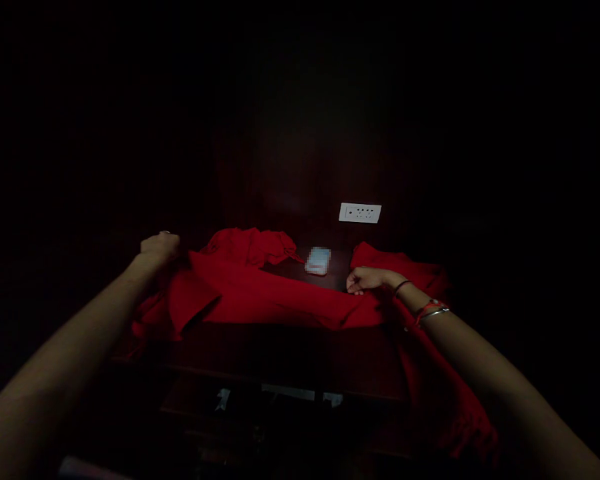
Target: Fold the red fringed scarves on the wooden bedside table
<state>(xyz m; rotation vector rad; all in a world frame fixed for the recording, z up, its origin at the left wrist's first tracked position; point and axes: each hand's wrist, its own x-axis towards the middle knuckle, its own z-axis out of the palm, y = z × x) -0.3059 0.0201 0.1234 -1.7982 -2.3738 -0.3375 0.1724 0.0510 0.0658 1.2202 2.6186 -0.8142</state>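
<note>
A red fringed scarf [270, 293] lies bunched and partly spread over a dark table. Its right part hangs over the table edge, with fringe at the lower right. My left hand [161, 247], with a ring on a finger, is closed at the scarf's left end, and red cloth falls away just below it. On the right, my right hand [366, 280] has its fingers pinched together at the cloth's upper edge. Bracelets circle that wrist. The darkness hides much of the fingers' undersides.
A phone-sized pale blue object [318, 261], blurred out, lies on the table behind the scarf. A white socket plate [360, 213] is on the dark surface behind. Below the tabletop [290, 360], pale items [287, 392] show in a dark shelf space.
</note>
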